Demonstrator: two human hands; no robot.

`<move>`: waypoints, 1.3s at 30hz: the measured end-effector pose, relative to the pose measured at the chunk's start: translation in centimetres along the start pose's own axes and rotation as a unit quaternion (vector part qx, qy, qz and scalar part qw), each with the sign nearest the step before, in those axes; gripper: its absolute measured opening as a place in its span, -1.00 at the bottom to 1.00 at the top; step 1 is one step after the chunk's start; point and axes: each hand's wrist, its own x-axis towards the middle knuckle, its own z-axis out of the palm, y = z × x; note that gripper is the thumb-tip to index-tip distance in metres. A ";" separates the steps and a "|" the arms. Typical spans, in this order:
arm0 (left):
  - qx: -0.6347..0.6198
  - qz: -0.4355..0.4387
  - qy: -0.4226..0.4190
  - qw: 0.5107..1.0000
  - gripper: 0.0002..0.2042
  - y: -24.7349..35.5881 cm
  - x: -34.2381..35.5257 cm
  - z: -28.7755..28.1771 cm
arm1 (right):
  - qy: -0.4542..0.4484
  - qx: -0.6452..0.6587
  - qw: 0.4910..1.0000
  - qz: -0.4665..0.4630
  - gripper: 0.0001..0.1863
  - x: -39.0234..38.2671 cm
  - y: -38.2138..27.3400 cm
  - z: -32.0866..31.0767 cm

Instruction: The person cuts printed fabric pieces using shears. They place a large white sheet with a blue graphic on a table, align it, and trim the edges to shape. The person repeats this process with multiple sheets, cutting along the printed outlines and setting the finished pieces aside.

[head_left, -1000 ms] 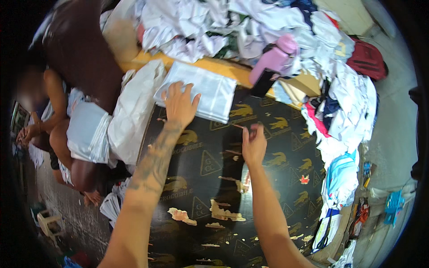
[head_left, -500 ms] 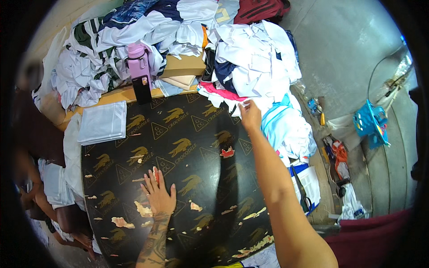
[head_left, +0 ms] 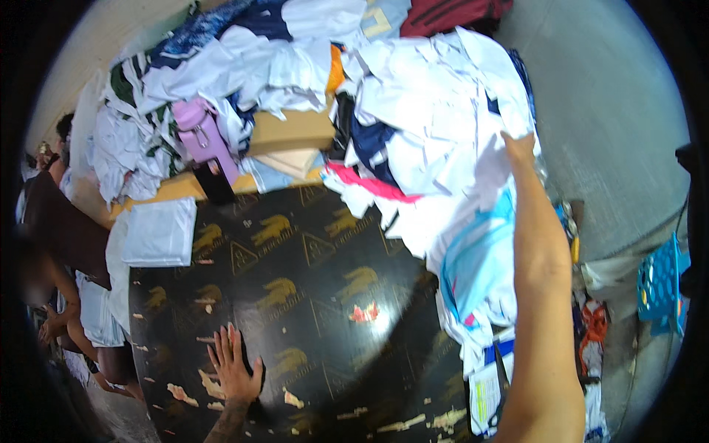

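Note:
My left hand (head_left: 235, 369) lies flat with spread fingers on a black board (head_left: 295, 244) with gold printing and chipped patches. My right hand (head_left: 521, 149) reaches to the far right, at the outer edge of a heap of white cut fabric (head_left: 436, 96). Its fingers are bent against a white piece of cloth there; the fingertips are partly hidden. Under the heap show a navy cloth (head_left: 373, 144) and a pink strip (head_left: 373, 184). Nearer my right forearm sits a light-blue and white fabric bundle (head_left: 473, 258).
Folded white cloth in clear wrap (head_left: 159, 232) lies at the board's left corner. A purple bottle (head_left: 199, 133), a black phone (head_left: 214, 181) and a cardboard box (head_left: 292, 133) line the far edge. Scissors (head_left: 501, 369) lie by my right forearm. Another person (head_left: 66, 221) sits left; a blue basket (head_left: 661, 284) hangs right.
My right hand has moved from the heap's near edge to its far right edge. The view has shifted too. My left hand still rests flat on the board.

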 end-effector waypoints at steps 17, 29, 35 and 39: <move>-0.415 0.344 -0.261 0.801 0.15 5.8 -12.7 -12.6 | -0.711 0.186 0.621 -0.275 -0.47 -57.3 -5.6 -35.6; 0.103 0.072 0.543 0.830 -0.61 -40.4 -19.8 -34.5 | -0.217 -0.054 0.827 -0.516 -0.72 -52.4 -15.9 -44.5; 0.040 -0.107 0.768 0.631 -0.53 -50.4 -38.3 -47.7 | 0.114 0.183 0.829 -0.516 -0.68 -45.5 -24.4 -50.3; 0.038 -0.208 0.486 0.848 -0.35 -41.6 -52.4 -21.6 | 0.098 0.337 0.779 -0.519 -0.54 -47.6 -14.2 -46.8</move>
